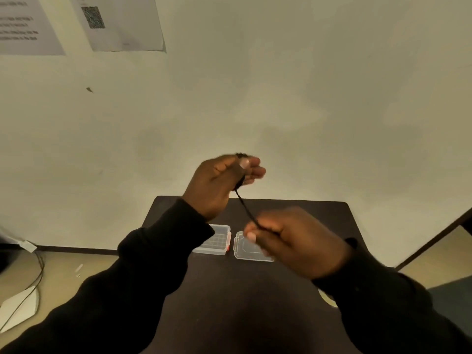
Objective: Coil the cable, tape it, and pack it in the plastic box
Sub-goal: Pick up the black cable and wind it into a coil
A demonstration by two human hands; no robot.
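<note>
**Above the dark table, a thin black cable strung between my hands**

Above the dark rectangular table, I hold the thin black cable taut in the air, well clear of the surface. My left hand is raised, its fingers curled round a small dark bundle of cable, with the thumb pressing on top. My right hand sits lower and nearer to me, pinching the strand where it runs down into my fist. The hands are apart, joined only by that short straight run of cable.

The cable looks light and limp, so I judge it carries no shape of its own and will spring loose if my left grip slackens. The best hold seems to be on the bundle itself, across all its loops at once, while my right hand feeds the free length round. How many loops I already have is hidden by my fingers.

Below, the clear plastic box with a red latch lies open on the table, its clear lid just beside it. I see no tape for certain.
</note>
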